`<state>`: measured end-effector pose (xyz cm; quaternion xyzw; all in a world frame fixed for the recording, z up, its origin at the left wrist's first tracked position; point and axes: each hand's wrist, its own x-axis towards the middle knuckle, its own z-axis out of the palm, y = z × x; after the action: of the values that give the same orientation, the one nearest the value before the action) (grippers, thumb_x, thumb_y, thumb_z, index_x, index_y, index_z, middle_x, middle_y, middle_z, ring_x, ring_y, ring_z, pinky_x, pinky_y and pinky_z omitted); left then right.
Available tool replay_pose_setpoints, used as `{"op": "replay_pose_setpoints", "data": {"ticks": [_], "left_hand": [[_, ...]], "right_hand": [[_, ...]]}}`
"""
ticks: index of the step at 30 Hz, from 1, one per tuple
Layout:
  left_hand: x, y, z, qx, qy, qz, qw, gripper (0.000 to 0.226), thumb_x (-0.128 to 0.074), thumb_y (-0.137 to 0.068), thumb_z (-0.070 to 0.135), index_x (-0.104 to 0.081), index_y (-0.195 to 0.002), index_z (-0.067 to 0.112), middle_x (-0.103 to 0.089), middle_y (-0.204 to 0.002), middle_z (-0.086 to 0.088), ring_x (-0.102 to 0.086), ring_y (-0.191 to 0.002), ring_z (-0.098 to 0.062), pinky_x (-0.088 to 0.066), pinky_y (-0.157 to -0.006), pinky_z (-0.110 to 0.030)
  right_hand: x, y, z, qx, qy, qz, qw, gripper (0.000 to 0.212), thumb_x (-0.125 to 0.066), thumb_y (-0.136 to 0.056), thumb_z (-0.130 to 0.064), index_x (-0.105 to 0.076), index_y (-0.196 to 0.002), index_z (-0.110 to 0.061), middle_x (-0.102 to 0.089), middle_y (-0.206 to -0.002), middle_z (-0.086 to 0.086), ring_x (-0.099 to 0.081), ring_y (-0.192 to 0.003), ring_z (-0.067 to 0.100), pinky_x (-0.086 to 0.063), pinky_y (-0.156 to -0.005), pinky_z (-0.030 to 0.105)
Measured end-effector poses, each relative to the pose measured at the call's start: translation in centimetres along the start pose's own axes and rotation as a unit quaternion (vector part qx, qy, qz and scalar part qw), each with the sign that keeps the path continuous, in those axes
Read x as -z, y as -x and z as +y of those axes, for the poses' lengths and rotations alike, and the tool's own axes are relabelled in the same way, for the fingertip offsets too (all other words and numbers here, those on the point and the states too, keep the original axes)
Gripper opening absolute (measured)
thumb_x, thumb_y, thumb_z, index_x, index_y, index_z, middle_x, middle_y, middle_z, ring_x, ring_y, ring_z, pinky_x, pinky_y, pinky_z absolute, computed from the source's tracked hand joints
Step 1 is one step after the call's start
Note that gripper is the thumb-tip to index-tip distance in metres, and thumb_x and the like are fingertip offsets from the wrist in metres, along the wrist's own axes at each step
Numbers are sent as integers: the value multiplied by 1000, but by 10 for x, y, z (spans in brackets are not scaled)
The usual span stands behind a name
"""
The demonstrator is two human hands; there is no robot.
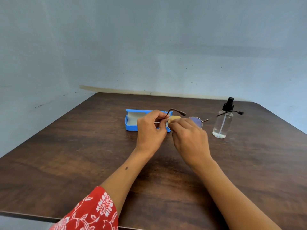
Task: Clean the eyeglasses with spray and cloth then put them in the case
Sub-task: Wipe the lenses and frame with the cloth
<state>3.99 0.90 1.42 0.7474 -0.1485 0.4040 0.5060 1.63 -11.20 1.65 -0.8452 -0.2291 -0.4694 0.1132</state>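
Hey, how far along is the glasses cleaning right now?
Midway. The spray bottle stands set aside on the table, so spraying may be done. In hand: the left hand holds the eyeglasses while the right hand rubs one lens with the tan cloth. Left: putting them in the open blue case.

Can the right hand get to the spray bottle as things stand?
Probably yes, once freed: the spray bottle stands upright right of the right hand, bare table between. But that hand pinches the cloth on the eyeglasses.

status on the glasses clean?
Left hand grips eyeglasses; right hand rubs tan cloth on lens. Blue case open behind. Nothing blocking.
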Motion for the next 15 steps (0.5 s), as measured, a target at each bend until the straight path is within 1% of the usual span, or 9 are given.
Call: {"op": "replay_pose_setpoints", "data": {"ticks": [4,9,12,15], "left_hand": [[1,-1,-2,7,-3,-6,1000,13,-66,-76,-3,-68,-77,10,-65,-74,9,-64,-72,-5,-54,-58,-28],[0,1,1,-21,-6,-24,999,13,-67,-76,-2,-69,-80,10,-66,-76,8,-64,-74,-5,-55,-61,-32],[0,0,0,-25,-7,-20,999,15,-65,-76,-3,-68,-78,12,-65,-75,9,-63,-72,-5,-54,-59,-32],[2,-1,-1,-18,-8,-12,1000,17,-65,-76,-4,-66,-76,13,-62,-73,11,-62,-72,-3,-54,-60,-28]], "right_hand": [[2,2,1,31,8,-34,999,25,-79,-58,4,-72,-78,-8,-71,-78,3,-68,-76,23,-47,-48,26],[3,-4,3,-33,19,-29,999,24,-81,-59,6,-71,-78,-5,-72,-82,6,-68,-79,24,-47,-42,24],[1,-2,0,-9,12,-36,999,24,-78,-61,7,-72,-81,-4,-72,-84,6,-67,-78,25,-48,-45,25],[0,3,-2,15,2,-47,999,24,-76,-60,8,-72,-81,-3,-71,-83,7,-67,-78,26,-52,-49,28]]}}
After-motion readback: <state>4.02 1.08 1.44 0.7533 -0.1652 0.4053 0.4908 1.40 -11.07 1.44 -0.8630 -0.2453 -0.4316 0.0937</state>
